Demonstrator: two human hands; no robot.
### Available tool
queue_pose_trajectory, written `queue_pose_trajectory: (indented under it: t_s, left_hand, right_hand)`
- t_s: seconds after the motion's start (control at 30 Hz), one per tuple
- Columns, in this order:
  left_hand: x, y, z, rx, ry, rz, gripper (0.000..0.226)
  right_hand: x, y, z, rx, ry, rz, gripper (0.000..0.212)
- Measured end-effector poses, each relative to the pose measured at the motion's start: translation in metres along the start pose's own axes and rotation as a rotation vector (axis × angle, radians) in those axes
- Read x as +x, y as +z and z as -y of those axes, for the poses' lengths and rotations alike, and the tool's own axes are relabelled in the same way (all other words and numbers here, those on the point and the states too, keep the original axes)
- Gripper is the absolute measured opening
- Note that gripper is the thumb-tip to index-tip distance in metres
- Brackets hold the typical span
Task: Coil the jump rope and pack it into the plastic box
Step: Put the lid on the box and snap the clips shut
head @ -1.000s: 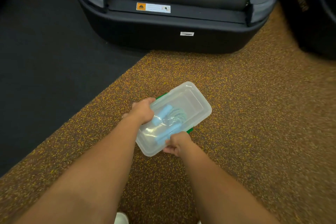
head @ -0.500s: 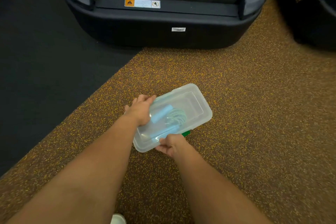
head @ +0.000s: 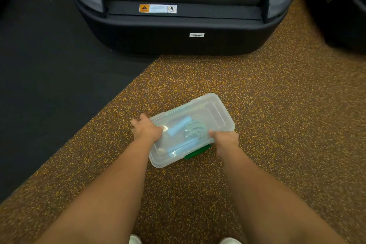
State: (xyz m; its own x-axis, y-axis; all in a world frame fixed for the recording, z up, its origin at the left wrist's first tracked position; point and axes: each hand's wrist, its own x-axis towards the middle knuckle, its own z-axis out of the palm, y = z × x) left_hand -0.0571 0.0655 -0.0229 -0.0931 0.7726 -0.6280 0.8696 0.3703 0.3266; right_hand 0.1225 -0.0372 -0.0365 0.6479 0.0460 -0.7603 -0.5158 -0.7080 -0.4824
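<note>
A clear plastic box with its lid on lies on the speckled brown floor in front of me. Through the lid I see the coiled pale green jump rope with its two light blue handles. A green latch sticks out on the box's near long side. My left hand presses on the lid's left end, fingers spread over the edge. My right hand grips the near right edge of the box beside the green latch.
A large black treadmill base stands just beyond the box. Another dark machine is at the top right. Black matting covers the floor to the left. The toes of my white shoes show at the bottom edge.
My right hand has slid from the box's near left corner rightward along the near edge to beside the green latch. The box has settled flat on the floor. My left hand stays on the lid.
</note>
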Motion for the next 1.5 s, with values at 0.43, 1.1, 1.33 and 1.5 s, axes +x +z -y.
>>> queue_pose_trajectory:
  t_s: [0.43,1.1,1.33,1.5]
  left_hand:
    - [0.004,-0.006,0.006,-0.099,-0.119,-0.098,0.034]
    - [0.018,-0.018,0.018,-0.417,0.036,-0.074,0.054]
    - [0.014,-0.015,0.03,-0.309,0.084,-0.027,0.069]
    - [0.017,-0.014,0.041,-0.325,0.068,-0.023,0.071]
  right_hand:
    - [0.01,-0.021,0.029,-0.412,-0.333,-0.079,0.049]
    - [0.0,-0.026,-0.009,-0.297,-0.205,-0.126,0.033]
    - [-0.002,-0.026,-0.014,-0.324,-0.215,-0.147,0.032]
    - [0.0,-0.025,-0.014,-0.406,-0.241,-0.149,0.035]
